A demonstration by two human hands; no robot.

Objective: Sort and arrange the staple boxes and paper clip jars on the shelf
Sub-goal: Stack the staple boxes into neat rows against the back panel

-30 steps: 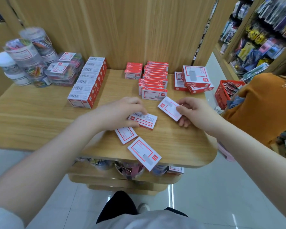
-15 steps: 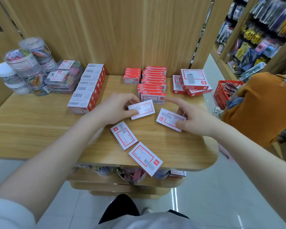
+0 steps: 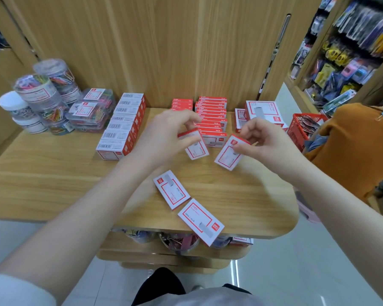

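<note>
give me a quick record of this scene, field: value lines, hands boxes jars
left hand: pinches a staple box
right hand: pinches another staple box
loose boxes: two flat near the shelf's front edge
shelf: light wood
row of boxes: left of centre, running front to back
stacked boxes: at the back, centre
paper clip jars: back left corner, stacked

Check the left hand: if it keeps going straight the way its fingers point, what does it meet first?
Likely the stack of red staple boxes just beyond the left hand, which holds a small staple box and points toward the back right. Depth is unclear; it may pass above them.
</note>
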